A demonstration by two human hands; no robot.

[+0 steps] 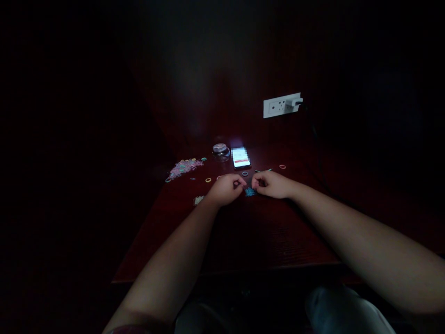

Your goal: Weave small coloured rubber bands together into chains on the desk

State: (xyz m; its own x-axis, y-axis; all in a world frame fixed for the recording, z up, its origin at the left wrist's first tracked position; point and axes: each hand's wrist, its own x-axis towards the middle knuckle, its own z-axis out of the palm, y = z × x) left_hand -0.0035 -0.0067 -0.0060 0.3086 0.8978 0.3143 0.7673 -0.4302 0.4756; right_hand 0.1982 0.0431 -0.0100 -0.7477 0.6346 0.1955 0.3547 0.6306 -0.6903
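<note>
Blue bits (250,191) lie in a small heap on the counter (250,236), between the two hands. Nearest, below the counter's front edge, a knee in pale cloth (347,308) shows in the gloom; from that edge a broad stretch of dark red surface runs up to the hands, flanked by the bare forearms, while the left edge slants away into shadow. Pale pieces (199,200) sit close by the left wrist. The left hand (227,189) is curled, thumb and forefinger tips near each other, left of the blue heap; the right hand (274,184) has its fingers bent down at the heap's right side. Whether either grip is closed on a bit cannot be told. Just past them are a yellow ring (208,180), a blue ring (245,174) and a thin green stick (262,170), with a pink ring (282,166) apart to the right. Farther left spreads a mixed pastel heap (184,168). Beyond the hands a lidded jar (220,155) stands beside a lit phone (241,157); its screen is partly pixelated, its writing unreadable. On the back wall, a white socket (276,108) carries a plug (295,102).
</note>
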